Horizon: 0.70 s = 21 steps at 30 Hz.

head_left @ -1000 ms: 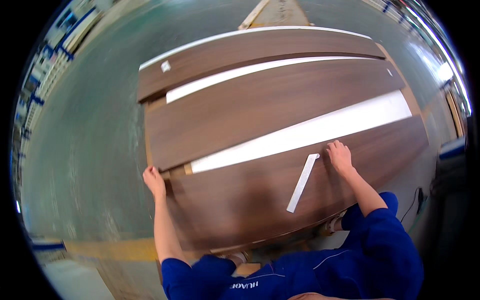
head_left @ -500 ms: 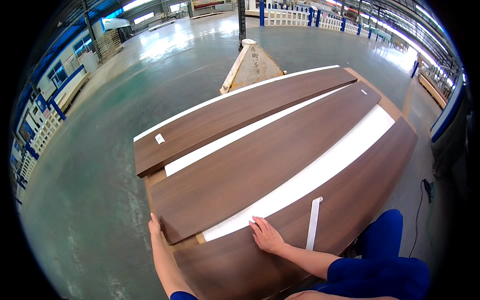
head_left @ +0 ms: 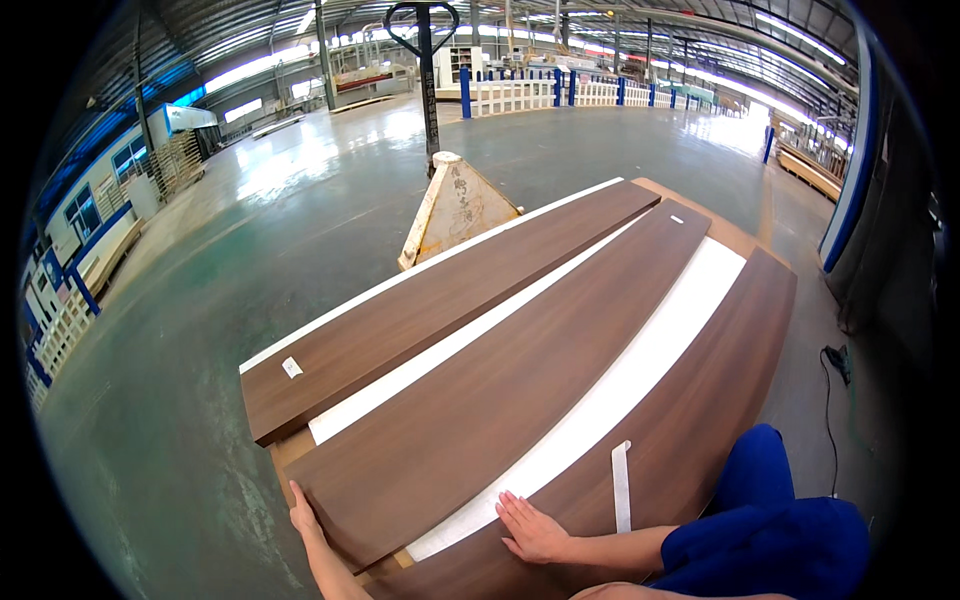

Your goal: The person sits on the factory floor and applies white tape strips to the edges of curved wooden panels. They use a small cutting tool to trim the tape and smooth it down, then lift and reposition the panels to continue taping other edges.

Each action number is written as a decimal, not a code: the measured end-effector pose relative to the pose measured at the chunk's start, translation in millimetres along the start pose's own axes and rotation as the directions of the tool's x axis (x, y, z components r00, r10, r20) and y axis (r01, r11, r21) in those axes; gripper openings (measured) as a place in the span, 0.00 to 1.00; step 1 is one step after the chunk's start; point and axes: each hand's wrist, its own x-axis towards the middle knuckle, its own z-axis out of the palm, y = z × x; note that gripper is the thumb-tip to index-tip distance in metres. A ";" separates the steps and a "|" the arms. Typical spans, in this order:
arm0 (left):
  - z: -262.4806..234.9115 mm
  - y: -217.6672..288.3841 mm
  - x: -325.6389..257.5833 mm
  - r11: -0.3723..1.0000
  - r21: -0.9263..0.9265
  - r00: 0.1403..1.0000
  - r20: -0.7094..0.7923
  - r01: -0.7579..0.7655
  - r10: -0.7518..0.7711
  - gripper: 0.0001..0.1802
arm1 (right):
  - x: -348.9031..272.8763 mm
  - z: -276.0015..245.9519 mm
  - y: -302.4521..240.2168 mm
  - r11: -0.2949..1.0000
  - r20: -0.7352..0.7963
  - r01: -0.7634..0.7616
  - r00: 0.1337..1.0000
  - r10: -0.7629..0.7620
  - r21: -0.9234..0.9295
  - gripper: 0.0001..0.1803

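Observation:
Three long dark brown wood-grain panels lie side by side in front of me, with white sheeting showing in the gaps. At the left end of the middle panel point(head_left: 500, 390), my left hand point(head_left: 303, 518) rests against the edge, its visible fingers stretched out; part of the hand is hidden from view. My right hand point(head_left: 533, 530) lies flat with fingers extended at the far edge of the near panel point(head_left: 690, 400), beside the white sheet point(head_left: 610, 415). A narrow white strip point(head_left: 621, 490) lies across the near panel. The far panel point(head_left: 450, 310) bears a small white label point(head_left: 291, 367).
Behind the panels stands a worn cream-coloured pallet jack point(head_left: 460, 205) with an upright black handle point(head_left: 430, 90). A dark tool with a cord point(head_left: 832, 420) lies on the floor at right. White-and-blue fencing point(head_left: 520, 95) runs across the back.
My view has tilted upward, so the panels and both hands sit lower in it and the jack's handle shows. The fingers of my right hand lie straighter. The panels keep much the same spacing.

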 end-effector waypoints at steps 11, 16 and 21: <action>-7.1 10.6 13.0 0.988 -0.141 0.982 0.185 0.063 -0.037 0.56 | 57.2 14.1 5.7 0.996 0.076 0.008 0.997 -0.001 -0.091 0.38; 11.5 15.3 28.5 0.971 -0.239 0.977 0.208 0.013 0.038 0.55 | 58.5 17.5 17.1 0.997 0.079 0.037 0.996 -0.032 -0.070 0.38; 11.9 8.7 36.7 0.960 -0.260 0.974 0.223 0.102 -0.043 0.55 | 60.8 12.9 15.5 0.997 0.051 0.027 0.998 -0.024 -0.072 0.37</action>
